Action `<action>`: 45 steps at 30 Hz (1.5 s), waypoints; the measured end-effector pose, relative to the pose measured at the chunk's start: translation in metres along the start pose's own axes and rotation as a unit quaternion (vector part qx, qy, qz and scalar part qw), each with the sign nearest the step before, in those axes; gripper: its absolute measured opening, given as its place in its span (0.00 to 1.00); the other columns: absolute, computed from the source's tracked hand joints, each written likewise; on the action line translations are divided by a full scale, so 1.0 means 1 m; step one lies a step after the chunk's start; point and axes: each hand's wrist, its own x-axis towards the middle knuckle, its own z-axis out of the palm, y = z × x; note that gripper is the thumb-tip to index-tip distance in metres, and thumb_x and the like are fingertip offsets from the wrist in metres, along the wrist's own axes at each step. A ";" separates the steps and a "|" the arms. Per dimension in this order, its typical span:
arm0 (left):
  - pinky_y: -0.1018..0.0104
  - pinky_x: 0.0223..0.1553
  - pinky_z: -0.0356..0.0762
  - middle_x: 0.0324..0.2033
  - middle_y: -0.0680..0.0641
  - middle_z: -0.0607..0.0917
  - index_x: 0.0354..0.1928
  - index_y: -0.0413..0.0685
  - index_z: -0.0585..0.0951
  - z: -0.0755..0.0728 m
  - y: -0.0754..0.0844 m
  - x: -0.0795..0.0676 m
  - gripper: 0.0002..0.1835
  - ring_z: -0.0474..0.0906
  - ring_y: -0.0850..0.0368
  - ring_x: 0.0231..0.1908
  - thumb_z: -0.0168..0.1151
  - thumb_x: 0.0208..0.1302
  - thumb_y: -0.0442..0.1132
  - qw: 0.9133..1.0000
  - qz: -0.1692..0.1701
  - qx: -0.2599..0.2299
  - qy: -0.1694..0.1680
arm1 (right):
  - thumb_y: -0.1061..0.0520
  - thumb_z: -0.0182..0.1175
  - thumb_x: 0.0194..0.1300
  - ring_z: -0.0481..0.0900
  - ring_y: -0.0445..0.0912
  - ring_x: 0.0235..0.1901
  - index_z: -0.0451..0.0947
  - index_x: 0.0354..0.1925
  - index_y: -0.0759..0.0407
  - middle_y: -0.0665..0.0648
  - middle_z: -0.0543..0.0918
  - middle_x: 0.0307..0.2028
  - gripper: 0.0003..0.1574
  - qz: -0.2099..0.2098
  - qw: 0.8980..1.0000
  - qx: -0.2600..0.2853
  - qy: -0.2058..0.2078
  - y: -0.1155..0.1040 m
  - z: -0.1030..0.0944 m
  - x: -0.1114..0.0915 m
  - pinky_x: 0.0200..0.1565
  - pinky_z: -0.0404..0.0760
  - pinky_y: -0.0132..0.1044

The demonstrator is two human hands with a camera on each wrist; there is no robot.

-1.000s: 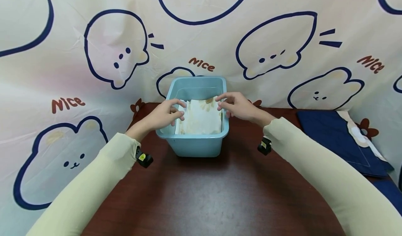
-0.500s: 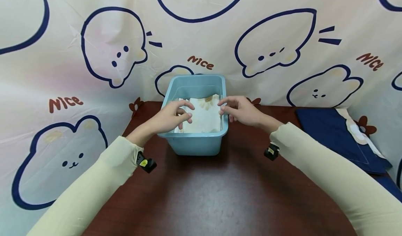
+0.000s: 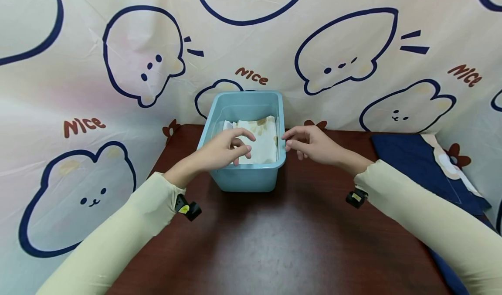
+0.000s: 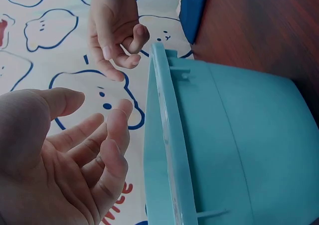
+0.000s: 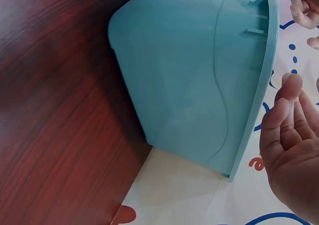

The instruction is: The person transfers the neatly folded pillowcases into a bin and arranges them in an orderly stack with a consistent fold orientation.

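A light-blue plastic bin stands on the dark wooden table, and folded white cloth with yellow-brown floral marks lies in it. Over the bin's left front part hovers my left hand, its fingers loosely bent around nothing; it hides part of the cloth. My right hand is just outside the bin's right rim, fingers relaxed and holding nothing. In the left wrist view, the left palm is apart from the bin's rim. The right wrist view shows the right fingers beside the rim, with air between.
A folded navy cloth with a pale patterned edge lies at the table's right side. Behind the bin hangs a white curtain printed with cartoon outlines. The brown table extends in front of the bin.
My left hand has drifted right across the bin, covering more of the cloth. My right hand has moved right, from above the cloth to outside the rim. The bin and cloth stay put.
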 end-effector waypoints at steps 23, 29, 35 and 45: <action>0.62 0.33 0.77 0.40 0.42 0.88 0.61 0.48 0.75 0.032 0.011 -0.002 0.15 0.80 0.43 0.29 0.52 0.76 0.38 0.998 0.031 -0.029 -0.045 | 0.58 0.54 0.77 0.79 0.48 0.27 0.78 0.56 0.62 0.61 0.85 0.40 0.15 -0.005 0.999 -0.032 0.011 0.024 -0.023 -0.048 0.32 0.82 0.37; 0.63 0.32 0.75 0.39 0.46 0.88 0.61 0.46 0.75 0.037 0.013 -0.001 0.15 0.81 0.41 0.29 0.52 0.77 0.38 0.998 0.038 -0.026 -0.050 | 0.57 0.53 0.78 0.79 0.48 0.27 0.77 0.57 0.62 0.56 0.85 0.39 0.15 -0.005 0.999 -0.037 0.015 0.028 -0.028 -0.058 0.31 0.81 0.38; 0.64 0.31 0.75 0.39 0.46 0.88 0.62 0.45 0.75 0.045 0.018 0.002 0.16 0.80 0.48 0.28 0.53 0.76 0.37 0.996 0.051 -0.030 -0.060 | 0.59 0.53 0.78 0.78 0.47 0.26 0.78 0.56 0.62 0.58 0.85 0.39 0.15 0.000 0.999 -0.039 0.014 0.032 -0.031 -0.066 0.31 0.81 0.37; 0.65 0.32 0.76 0.41 0.48 0.89 0.60 0.49 0.75 0.056 0.023 0.008 0.14 0.79 0.52 0.27 0.54 0.76 0.38 0.995 0.049 -0.041 -0.076 | 0.58 0.53 0.78 0.79 0.47 0.26 0.77 0.56 0.62 0.58 0.85 0.39 0.15 0.021 0.998 -0.054 0.020 0.049 -0.038 -0.075 0.29 0.81 0.36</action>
